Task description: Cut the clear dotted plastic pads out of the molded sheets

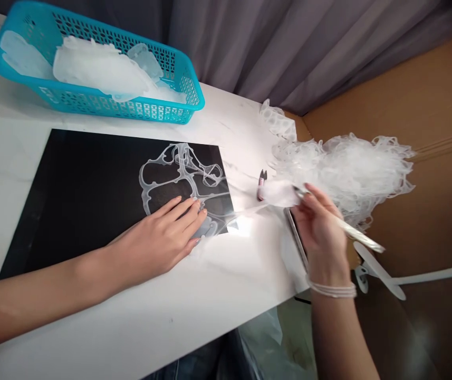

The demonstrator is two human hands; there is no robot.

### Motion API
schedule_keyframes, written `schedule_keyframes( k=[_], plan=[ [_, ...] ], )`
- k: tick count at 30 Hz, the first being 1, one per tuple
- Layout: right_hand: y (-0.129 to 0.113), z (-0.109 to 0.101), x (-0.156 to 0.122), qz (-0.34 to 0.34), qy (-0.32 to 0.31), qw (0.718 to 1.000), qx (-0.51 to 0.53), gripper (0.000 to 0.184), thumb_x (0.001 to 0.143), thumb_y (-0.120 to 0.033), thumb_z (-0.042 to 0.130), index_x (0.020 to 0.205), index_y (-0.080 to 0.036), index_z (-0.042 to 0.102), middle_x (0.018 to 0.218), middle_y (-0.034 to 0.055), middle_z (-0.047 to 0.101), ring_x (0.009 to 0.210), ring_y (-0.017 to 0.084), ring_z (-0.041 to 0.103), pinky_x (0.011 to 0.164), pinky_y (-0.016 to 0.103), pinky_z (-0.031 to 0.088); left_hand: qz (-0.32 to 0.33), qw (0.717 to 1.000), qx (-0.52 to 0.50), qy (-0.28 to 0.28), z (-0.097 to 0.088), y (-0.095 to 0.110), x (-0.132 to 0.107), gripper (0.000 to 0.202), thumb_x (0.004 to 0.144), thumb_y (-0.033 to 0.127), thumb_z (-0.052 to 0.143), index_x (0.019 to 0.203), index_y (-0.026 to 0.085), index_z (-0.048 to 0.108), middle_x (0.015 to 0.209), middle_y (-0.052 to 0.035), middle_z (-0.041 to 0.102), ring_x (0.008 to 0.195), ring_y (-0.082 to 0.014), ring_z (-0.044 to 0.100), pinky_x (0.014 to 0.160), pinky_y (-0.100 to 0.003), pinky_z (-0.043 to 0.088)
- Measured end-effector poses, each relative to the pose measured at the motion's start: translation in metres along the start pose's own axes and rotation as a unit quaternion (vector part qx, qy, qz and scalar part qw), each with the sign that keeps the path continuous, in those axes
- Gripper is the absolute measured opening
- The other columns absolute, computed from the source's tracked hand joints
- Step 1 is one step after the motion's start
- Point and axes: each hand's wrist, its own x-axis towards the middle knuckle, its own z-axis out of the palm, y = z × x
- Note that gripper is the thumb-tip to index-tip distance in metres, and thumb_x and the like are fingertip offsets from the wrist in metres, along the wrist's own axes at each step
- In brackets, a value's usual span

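Note:
My left hand (162,237) lies flat, fingers stretched out, on a black mat (87,195), its fingertips pressing the lower edge of a clear plastic cut-out frame (182,177). My right hand (320,227) is closed round a thin white pen-like tool (358,236), holding it just past the table's right edge. A small translucent piece (281,192) hangs at the tool's tip, next to the heap of scraps.
A turquoise basket (91,100) with clear plastic pieces stands at the back left. A heap of clear plastic scraps (348,169) fills a cardboard box (427,132) on the right. Small scissors (261,184) and a phone (297,237) lie near the table's right edge.

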Motion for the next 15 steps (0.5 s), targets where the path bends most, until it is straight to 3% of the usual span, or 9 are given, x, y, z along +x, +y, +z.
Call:
schedule_keyframes(
  k=[2,4,7,9,10,11,14,15],
  plan=[
    [-0.004,-0.024,0.012,0.058,0.055,0.994,0.074,0.024,0.071,-0.015,0.082,0.092,-0.02,0.072,0.065,-0.006,0.066,0.061,0.01,0.066,0.068,0.023,0.06,-0.002,0.999,0.033,-0.01,-0.004,0.002,0.002,0.049,0.101,0.028,0.041,0.141,0.002,0.054,0.143,-0.0245,0.054,0.138,-0.0397,0.045,0.116,-0.057,0.031],
    [-0.011,-0.026,0.004,0.067,0.065,0.99,0.103,0.031,0.07,-0.017,0.084,0.099,-0.02,0.072,0.068,-0.0051,0.067,0.069,0.011,0.069,0.076,0.024,0.061,-0.011,0.999,0.04,-0.017,-0.011,0.004,0.005,0.049,0.101,0.031,0.041,0.138,0.003,0.057,0.14,-0.0236,0.057,0.136,-0.0385,0.048,0.116,-0.057,0.032],
    [-0.021,0.005,-0.034,-0.008,0.057,0.996,0.075,0.021,0.082,-0.022,0.077,0.103,-0.023,0.074,0.081,-0.0015,0.073,0.083,0.013,0.073,0.087,0.027,0.059,-0.055,0.998,-0.042,0.008,-0.029,0.012,0.014,0.046,0.1,0.034,0.042,0.132,0.008,0.063,0.135,-0.0193,0.061,0.131,-0.0354,0.051,0.114,-0.055,0.033],
    [-0.03,0.034,-0.063,-0.111,0.041,0.993,0.012,0.014,0.09,-0.021,0.069,0.102,-0.026,0.076,0.096,-0.0001,0.076,0.095,0.015,0.073,0.093,0.029,0.058,-0.137,0.973,-0.182,0.034,-0.043,0.019,0.024,0.044,0.099,0.04,0.042,0.125,0.014,0.068,0.131,-0.0148,0.063,0.125,-0.0321,0.055,0.11,-0.051,0.039],
    [-0.035,0.046,-0.075,-0.168,0.008,0.985,-0.022,0.018,0.093,-0.019,0.066,0.103,-0.029,0.076,0.103,-0.0004,0.076,0.101,0.016,0.073,0.095,0.031,0.058,-0.193,0.939,-0.284,0.035,-0.049,0.022,0.03,0.046,0.098,0.046,0.042,0.119,0.016,0.071,0.127,-0.0136,0.066,0.119,-0.031,0.059,0.105,-0.048,0.043],
    [-0.039,0.056,-0.086,-0.221,-0.055,0.972,-0.052,0.022,0.095,-0.019,0.063,0.107,-0.032,0.075,0.109,-0.0006,0.076,0.107,0.018,0.071,0.097,0.033,0.057,-0.251,0.883,-0.397,0.021,-0.054,0.026,0.035,0.051,0.097,0.054,0.041,0.113,0.017,0.073,0.12,-0.0134,0.069,0.111,-0.0303,0.063,0.099,-0.046,0.048],
    [-0.049,0.067,-0.105,-0.303,-0.307,0.894,-0.116,0.031,0.101,-0.039,0.053,0.127,-0.032,0.068,0.125,0.003,0.071,0.124,0.026,0.063,0.106,0.046,0.052,-0.38,0.653,-0.653,-0.063,-0.06,0.03,0.046,0.064,0.089,0.07,0.044,0.1,0.014,0.074,0.1,-0.014,0.074,0.091,-0.0287,0.069,0.082,-0.04,0.054],
    [-0.05,0.065,-0.108,-0.309,-0.351,0.876,-0.12,0.04,0.102,-0.049,0.045,0.13,-0.03,0.066,0.126,0.0045,0.071,0.125,0.028,0.062,0.108,0.049,0.05,-0.397,0.607,-0.684,-0.078,-0.06,0.03,0.047,0.06,0.086,0.068,0.052,0.099,0.014,0.074,0.099,-0.0136,0.075,0.09,-0.0277,0.07,0.081,-0.037,0.054]
  ],
)
